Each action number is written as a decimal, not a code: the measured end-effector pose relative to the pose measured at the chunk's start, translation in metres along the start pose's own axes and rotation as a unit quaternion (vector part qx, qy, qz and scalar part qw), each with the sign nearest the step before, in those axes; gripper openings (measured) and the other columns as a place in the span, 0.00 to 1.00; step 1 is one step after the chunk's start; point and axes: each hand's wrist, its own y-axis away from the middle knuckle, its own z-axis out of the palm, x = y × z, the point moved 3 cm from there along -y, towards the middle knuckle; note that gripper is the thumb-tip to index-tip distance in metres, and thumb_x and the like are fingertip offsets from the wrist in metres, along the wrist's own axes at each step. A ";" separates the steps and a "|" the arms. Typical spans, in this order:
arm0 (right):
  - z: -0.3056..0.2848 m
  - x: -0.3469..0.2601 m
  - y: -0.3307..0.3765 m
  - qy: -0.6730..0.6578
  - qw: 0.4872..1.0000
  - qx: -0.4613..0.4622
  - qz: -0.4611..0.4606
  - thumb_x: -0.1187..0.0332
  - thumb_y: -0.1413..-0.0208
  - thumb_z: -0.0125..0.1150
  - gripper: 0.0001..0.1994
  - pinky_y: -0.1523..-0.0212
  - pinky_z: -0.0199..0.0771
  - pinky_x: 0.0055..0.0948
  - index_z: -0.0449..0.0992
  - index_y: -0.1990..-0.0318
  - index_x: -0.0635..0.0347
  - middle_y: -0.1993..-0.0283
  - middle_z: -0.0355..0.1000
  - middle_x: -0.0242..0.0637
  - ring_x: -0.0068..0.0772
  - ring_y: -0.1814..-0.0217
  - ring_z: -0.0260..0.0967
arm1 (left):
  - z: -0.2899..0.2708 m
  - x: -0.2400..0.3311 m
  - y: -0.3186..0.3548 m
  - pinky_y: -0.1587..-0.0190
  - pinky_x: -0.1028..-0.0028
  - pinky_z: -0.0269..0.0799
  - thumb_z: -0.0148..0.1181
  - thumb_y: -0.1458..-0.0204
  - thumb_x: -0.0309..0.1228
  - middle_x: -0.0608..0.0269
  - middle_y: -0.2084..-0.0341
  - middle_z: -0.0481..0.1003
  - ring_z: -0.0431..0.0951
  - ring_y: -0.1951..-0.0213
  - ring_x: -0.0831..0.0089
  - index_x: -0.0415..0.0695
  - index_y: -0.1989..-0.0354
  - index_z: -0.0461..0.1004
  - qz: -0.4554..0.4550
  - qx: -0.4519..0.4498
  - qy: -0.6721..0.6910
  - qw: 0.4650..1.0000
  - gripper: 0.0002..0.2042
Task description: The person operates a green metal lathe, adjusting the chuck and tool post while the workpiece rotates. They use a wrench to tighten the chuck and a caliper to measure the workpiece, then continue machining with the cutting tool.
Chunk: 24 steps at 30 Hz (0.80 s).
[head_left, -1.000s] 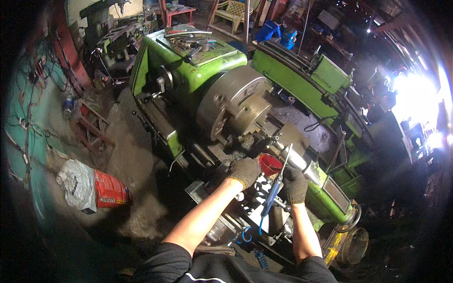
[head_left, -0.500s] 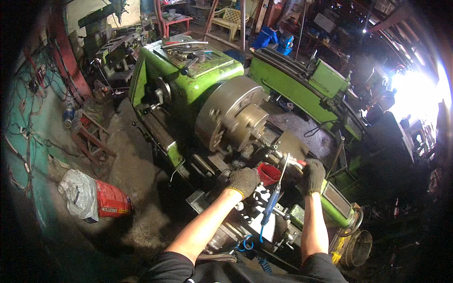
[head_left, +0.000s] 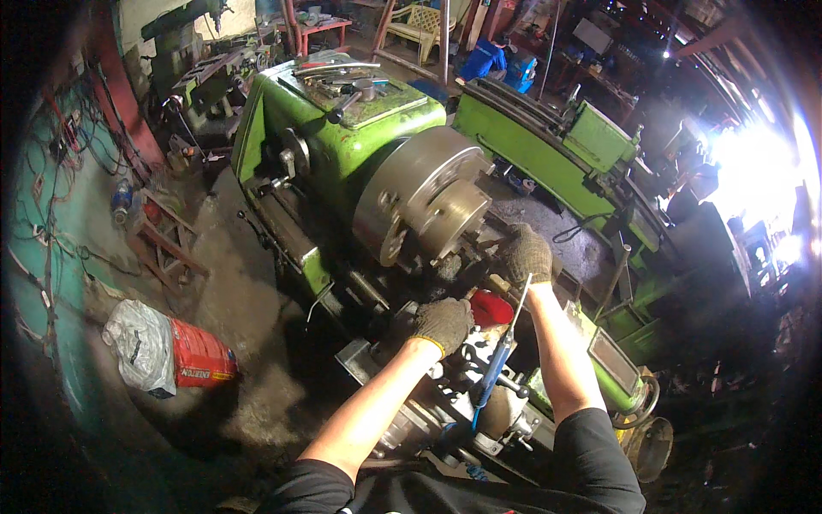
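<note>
My left hand (head_left: 443, 325), in a dark knitted glove, is closed at the left rim of a red container (head_left: 491, 308) above the lathe carriage. My right hand (head_left: 527, 255), gloved the same way, reaches in near the workpiece end. Its fingers are curled, and what they grip is hidden. Just left of it, a brass-coloured round workpiece (head_left: 461, 214) sits in the large grey chuck (head_left: 415, 193). Between my forearms stands a blue-handled air gun (head_left: 495, 370) with a thin metal nozzle, pointing up beside my right wrist.
The green lathe headstock (head_left: 342, 120) carries loose tools on top. Carriage levers with a black knob (head_left: 522, 391) stick out by my right forearm. A red-and-silver sack (head_left: 201, 353) stands on the floor at left. Another green machine bed (head_left: 531, 146) lies behind.
My right hand has moved left and away from me, from the tailstock side to near the workpiece end. My left hand stays at the red container.
</note>
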 end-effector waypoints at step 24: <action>-0.036 -0.015 0.020 0.055 0.994 -0.013 -0.094 0.62 0.43 0.68 0.10 0.54 0.84 0.54 0.91 0.60 0.51 0.58 0.85 0.51 0.59 0.53 0.85 | 0.012 -0.004 -0.005 0.47 0.45 0.83 0.54 0.29 0.41 0.43 0.56 0.86 0.87 0.48 0.45 0.41 0.49 0.83 0.002 0.005 -0.025 1.000 0.17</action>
